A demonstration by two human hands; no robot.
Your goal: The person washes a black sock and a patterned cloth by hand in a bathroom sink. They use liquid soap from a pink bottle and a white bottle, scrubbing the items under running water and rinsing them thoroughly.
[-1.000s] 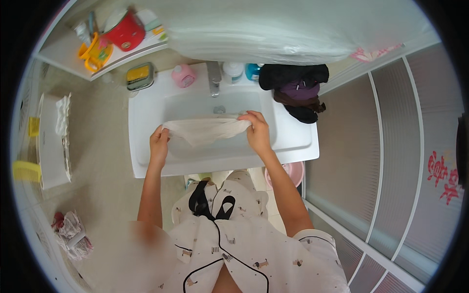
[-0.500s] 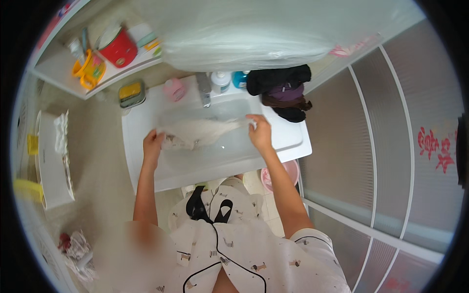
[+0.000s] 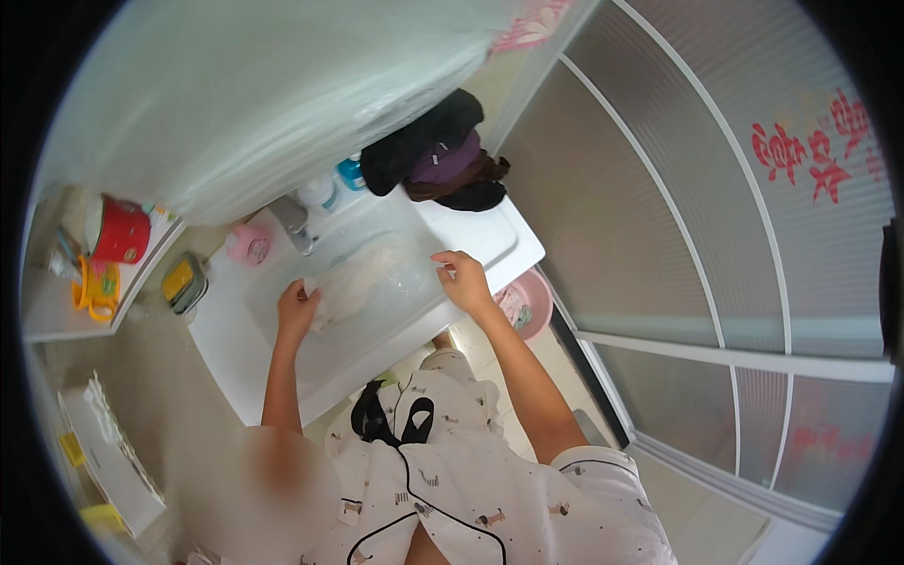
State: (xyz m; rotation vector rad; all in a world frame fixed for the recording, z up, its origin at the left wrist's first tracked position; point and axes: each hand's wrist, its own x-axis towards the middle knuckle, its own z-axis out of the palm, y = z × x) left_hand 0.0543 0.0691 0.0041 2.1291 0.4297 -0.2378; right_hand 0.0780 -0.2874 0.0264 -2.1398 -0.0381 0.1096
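A thin white cloth lies wet and crumpled in the white sink basin, its folds partly under water. My left hand pinches the cloth's near-left end between thumb and fingers. Over the basin's right side, my right hand is apart from the cloth, with its fingers bent and parted and nothing seen in them. A grey faucet stands at the basin's back edge.
Beside the faucet are a pink container, a white bottle and a blue bottle. Dark clothes lie at the back right. A pink bucket stands below, near the sliding door. A shelf juts out left.
The cloth, earlier stretched between both hands, now lies lower in the basin. My right hand has let go of its end. The view has turned to the right.
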